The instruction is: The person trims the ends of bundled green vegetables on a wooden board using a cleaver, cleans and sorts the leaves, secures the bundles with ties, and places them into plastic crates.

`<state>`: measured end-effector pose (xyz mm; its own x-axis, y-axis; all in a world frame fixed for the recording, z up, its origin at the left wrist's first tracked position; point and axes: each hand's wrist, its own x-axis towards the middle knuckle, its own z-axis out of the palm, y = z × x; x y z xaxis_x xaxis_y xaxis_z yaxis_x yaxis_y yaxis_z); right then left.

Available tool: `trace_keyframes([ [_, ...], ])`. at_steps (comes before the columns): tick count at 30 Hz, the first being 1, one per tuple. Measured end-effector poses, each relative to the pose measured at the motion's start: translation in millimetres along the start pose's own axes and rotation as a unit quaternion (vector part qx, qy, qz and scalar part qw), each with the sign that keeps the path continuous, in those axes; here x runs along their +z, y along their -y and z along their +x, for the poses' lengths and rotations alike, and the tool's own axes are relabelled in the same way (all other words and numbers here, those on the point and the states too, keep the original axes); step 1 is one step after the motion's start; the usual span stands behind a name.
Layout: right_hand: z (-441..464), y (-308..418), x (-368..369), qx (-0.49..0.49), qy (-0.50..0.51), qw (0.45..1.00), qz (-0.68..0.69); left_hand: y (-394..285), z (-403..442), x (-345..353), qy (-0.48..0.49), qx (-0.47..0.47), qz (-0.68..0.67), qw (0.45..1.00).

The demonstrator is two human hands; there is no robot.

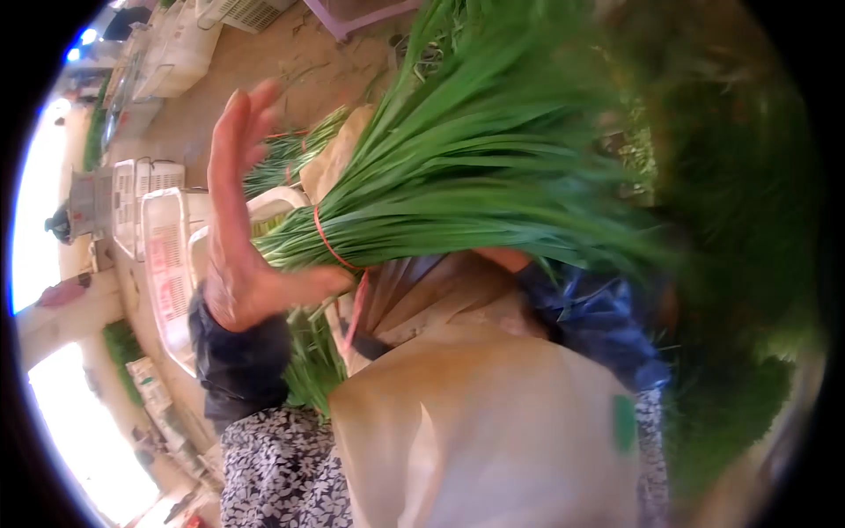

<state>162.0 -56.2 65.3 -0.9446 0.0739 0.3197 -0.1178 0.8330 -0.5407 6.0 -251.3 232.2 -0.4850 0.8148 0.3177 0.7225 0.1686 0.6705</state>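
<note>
A large bundle of long green chives [458,185] lies crosswise in front of me, its leaves fanning to the right. An orange-red band [326,238] circles it near the stem end. My left hand [242,238] is open beside the stems, fingers raised and thumb stretched towards the band. Under the leaves shows a small part of my right hand [503,257]; its fingers are hidden beneath the bundle. A pinkish strip [356,310] hangs just below the band. More chives [312,352] lie below my left hand, next to my pale apron [493,422].
White plastic crates [163,264] stand on the floor to the left. Further bundles of chives [273,163] lie beyond my left hand. A pink-purple stool or frame [361,19] is at the top. A dark green mass [739,264], blurred, fills the right side.
</note>
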Motion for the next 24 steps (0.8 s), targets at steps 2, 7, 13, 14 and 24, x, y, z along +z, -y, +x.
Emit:
trace_keyframes([
  [2, -9.3, -12.9, 29.8, 0.02, -0.021, 0.998, 0.055, 24.1, -13.0, -10.8, 0.07, -0.054, 0.092, 0.992],
  [7, 7.4, -17.4, 29.5, -0.031, -0.066, 0.997, -0.011, 30.0, -26.8, 10.8, 0.249, -0.141, 0.206, 0.936],
  [13, 73.3, 18.3, -44.1, 0.073, 0.247, 0.966, -0.032, 49.9, -1.7, 41.3, 0.159, -0.105, 0.206, 0.96],
  [14, 63.9, 16.6, -38.6, 0.079, 0.241, 0.967, -0.028, 71.2, -2.3, 38.3, 0.123, -0.146, 0.099, 0.977],
  [24, -19.7, 9.9, -40.7, 0.065, -0.03, 0.993, 0.09, 60.6, 5.3, 46.0, 0.121, -0.111, 0.044, 0.985],
])
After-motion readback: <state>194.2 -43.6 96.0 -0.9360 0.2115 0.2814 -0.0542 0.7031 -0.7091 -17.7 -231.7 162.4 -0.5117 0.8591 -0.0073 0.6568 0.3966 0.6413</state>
